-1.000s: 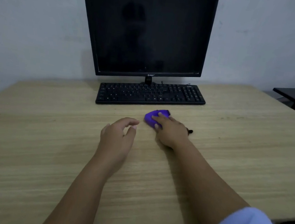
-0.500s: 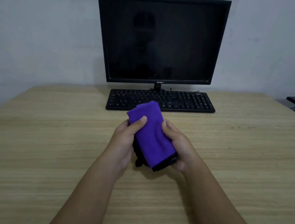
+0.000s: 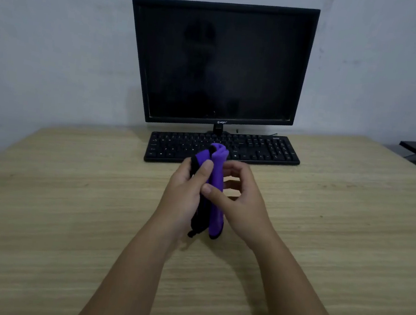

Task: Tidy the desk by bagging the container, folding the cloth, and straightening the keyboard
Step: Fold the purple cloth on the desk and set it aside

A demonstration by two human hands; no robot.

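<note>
I hold a purple cloth (image 3: 218, 184) with black trim above a pale, wood-grained desk (image 3: 63, 218), before a black keyboard (image 3: 263, 149), black monitor (image 3: 221, 64) and grey-white wall (image 3: 46, 33).

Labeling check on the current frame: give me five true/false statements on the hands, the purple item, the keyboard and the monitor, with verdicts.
1. The purple item is held up off the desk. True.
2. Only the right hand touches it. False: the left hand grips it too, thumb across the front, while the right hand pinches it.
3. The monitor shows a lit window. False: its screen is dark.
4. The keyboard lies on the desk in front of the monitor. True.
5. The purple item is spread flat and open. False: it is bunched upright between the hands, with black trim showing on its left side.
</note>
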